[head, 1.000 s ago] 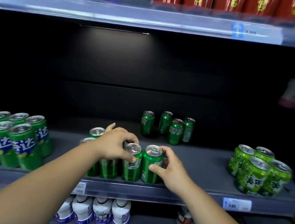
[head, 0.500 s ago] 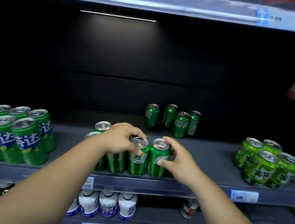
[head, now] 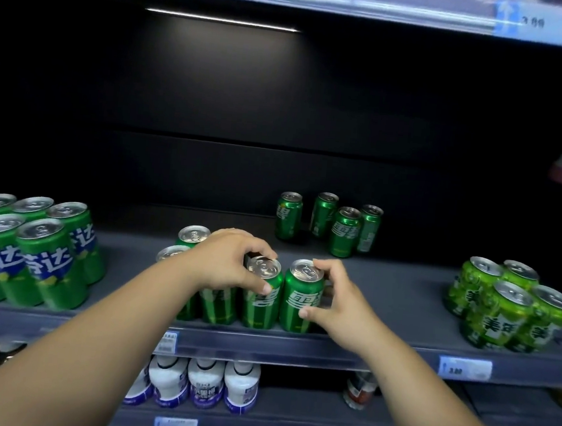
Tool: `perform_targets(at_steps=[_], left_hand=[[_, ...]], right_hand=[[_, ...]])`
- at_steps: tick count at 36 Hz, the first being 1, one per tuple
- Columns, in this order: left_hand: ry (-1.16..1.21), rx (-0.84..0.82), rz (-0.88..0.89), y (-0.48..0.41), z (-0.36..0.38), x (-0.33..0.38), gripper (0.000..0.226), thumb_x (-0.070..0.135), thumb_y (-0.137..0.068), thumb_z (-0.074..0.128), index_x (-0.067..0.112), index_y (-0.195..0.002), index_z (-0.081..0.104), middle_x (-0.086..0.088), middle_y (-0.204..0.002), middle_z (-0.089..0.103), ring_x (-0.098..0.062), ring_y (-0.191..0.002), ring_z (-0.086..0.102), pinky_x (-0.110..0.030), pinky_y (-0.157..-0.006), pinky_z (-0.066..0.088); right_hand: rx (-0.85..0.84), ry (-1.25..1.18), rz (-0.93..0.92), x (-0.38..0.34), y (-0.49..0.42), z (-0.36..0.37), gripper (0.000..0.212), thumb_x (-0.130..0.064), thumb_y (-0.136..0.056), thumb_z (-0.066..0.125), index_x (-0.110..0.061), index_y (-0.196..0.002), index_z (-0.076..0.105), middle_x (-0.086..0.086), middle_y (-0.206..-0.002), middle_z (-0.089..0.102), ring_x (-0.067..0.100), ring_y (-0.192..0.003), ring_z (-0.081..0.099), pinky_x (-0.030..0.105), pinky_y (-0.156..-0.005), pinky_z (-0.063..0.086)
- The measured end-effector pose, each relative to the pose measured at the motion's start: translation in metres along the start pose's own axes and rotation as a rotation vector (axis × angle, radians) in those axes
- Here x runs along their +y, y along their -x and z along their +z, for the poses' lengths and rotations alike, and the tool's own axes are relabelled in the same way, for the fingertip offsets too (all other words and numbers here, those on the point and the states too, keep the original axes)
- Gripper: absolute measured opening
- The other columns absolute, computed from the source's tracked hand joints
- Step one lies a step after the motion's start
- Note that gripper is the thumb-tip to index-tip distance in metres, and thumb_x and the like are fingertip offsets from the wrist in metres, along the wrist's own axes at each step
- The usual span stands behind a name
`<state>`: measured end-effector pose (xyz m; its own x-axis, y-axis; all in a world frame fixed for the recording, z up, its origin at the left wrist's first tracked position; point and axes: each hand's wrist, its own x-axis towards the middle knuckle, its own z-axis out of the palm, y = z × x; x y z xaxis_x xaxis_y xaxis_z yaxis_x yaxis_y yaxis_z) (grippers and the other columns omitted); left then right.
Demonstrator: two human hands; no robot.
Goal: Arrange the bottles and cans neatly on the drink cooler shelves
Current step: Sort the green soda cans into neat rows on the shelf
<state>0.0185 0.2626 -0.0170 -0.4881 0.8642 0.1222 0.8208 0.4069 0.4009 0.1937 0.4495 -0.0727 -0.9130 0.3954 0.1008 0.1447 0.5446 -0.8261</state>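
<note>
While two green cans stand upright side by side at the front edge of the shelf [head: 388, 290], my left grip [head: 231, 263] holds the left can [head: 262, 301] from above and my right grip [head: 338, 302] pinches the right can [head: 299, 299].

Your left hand [head: 231, 259] and right hand [head: 339, 306] are bare, and so are both forearms [head: 98, 343] as far back as they show, with short, plain nails visible on the two thumbs [head: 259, 284].
</note>
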Motion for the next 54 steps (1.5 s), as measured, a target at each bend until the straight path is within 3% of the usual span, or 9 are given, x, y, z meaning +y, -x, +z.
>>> perform_targets(at_steps=[9, 13, 19, 24, 30, 35, 43, 50, 54], left_hand=[[-0.106, -0.102, -0.040, -0.005, -0.005, 0.010, 0.054, 0.067, -0.062, 0.070, 0.044, -0.110, 0.060, 0.017, -0.126, 0.057, -0.004, -0.140, 0.031, -0.050, -0.119, -0.014], [-0.132, -0.123, -0.053, -0.006, -0.007, 0.014, 0.047, 0.066, -0.064, 0.068, 0.043, -0.103, 0.058, 0.018, -0.110, 0.061, -0.003, -0.115, 0.052, -0.054, -0.119, -0.010], [-0.124, -0.117, -0.104, 0.000, -0.006, 0.019, 0.047, 0.058, -0.072, 0.072, 0.044, -0.112, 0.053, 0.016, -0.107, 0.062, -0.006, -0.113, 0.052, -0.047, -0.121, -0.003], [-0.149, -0.131, -0.110, 0.001, -0.006, 0.027, 0.052, 0.068, -0.066, 0.067, 0.042, -0.109, 0.052, 0.016, -0.104, 0.062, -0.005, -0.106, 0.054, -0.045, -0.119, 0.009], [-0.097, -0.040, -0.056, -0.018, -0.017, 0.027, 0.053, 0.058, -0.083, 0.068, 0.032, -0.128, 0.056, 0.013, -0.122, 0.059, -0.005, -0.107, 0.053, -0.024, -0.094, 0.041], [-0.028, 0.013, -0.060, -0.049, -0.033, 0.015, 0.046, 0.048, -0.083, 0.074, 0.031, -0.123, 0.059, 0.011, -0.112, 0.062, 0.002, -0.090, 0.057, -0.007, -0.069, 0.040], [0.035, -0.060, -0.119, -0.123, -0.046, -0.022, 0.055, 0.040, -0.079, 0.079, 0.030, -0.128, 0.057, 0.010, -0.126, 0.060, -0.012, -0.113, 0.059, -0.033, -0.101, 0.048], [-0.005, -0.075, 0.015, -0.188, -0.038, -0.042, 0.036, 0.036, -0.072, 0.079, 0.034, -0.104, 0.063, 0.012, -0.102, 0.066, -0.009, -0.094, 0.066, -0.034, -0.083, 0.056], [-0.121, -0.092, 0.043, -0.221, -0.026, -0.041, 0.069, 0.027, -0.070, 0.082, 0.028, -0.134, 0.055, 0.000, -0.125, 0.057, -0.021, -0.113, 0.059, -0.035, -0.095, 0.051]], right_hand=[[-0.081, 0.078, -0.010, -0.004, -0.008, -0.010, 0.068, -0.022, -0.073, 0.088, -0.053, -0.109, 0.039, -0.013, -0.122, 0.058, 0.006, -0.110, 0.060, 0.040, -0.097, 0.053], [-0.107, 0.101, -0.013, -0.005, -0.010, -0.014, 0.067, -0.025, -0.073, 0.088, -0.052, -0.107, 0.037, -0.012, -0.120, 0.058, 0.008, -0.109, 0.060, 0.039, -0.095, 0.054], [-0.153, 0.178, -0.051, -0.010, -0.010, -0.020, 0.066, -0.030, -0.076, 0.086, -0.040, -0.117, 0.035, -0.014, -0.118, 0.055, 0.002, -0.106, 0.056, 0.027, -0.087, 0.049], [-0.203, 0.101, -0.098, -0.008, -0.021, -0.033, 0.057, -0.060, -0.066, 0.080, -0.042, -0.109, 0.047, -0.014, -0.121, 0.061, 0.004, -0.113, 0.057, 0.036, -0.100, 0.048], [-0.081, 0.017, -0.119, -0.002, -0.050, -0.049, 0.031, -0.047, -0.079, 0.081, -0.037, -0.101, 0.062, -0.010, -0.114, 0.064, 0.006, -0.112, 0.058, 0.032, -0.094, 0.050], [-0.016, 0.100, -0.105, 0.006, -0.085, -0.065, 0.043, -0.037, -0.074, 0.087, -0.038, -0.109, 0.060, -0.011, -0.121, 0.063, 0.009, -0.115, 0.059, 0.033, -0.102, 0.048], [0.125, 0.313, -0.047, -0.001, -0.157, -0.085, 0.055, -0.033, -0.078, 0.082, -0.024, -0.129, 0.062, -0.005, -0.125, 0.061, 0.013, -0.115, 0.059, 0.031, -0.100, 0.048], [0.174, 0.486, -0.028, -0.007, -0.219, -0.094, 0.041, -0.025, -0.078, 0.079, -0.029, -0.117, 0.064, -0.001, -0.119, 0.062, 0.020, -0.110, 0.060, 0.037, -0.095, 0.051], [0.112, 0.538, 0.005, 0.002, -0.241, -0.089, 0.060, -0.022, -0.077, 0.080, -0.024, -0.132, 0.058, 0.003, -0.130, 0.058, 0.025, -0.119, 0.057, 0.039, -0.100, 0.049]])
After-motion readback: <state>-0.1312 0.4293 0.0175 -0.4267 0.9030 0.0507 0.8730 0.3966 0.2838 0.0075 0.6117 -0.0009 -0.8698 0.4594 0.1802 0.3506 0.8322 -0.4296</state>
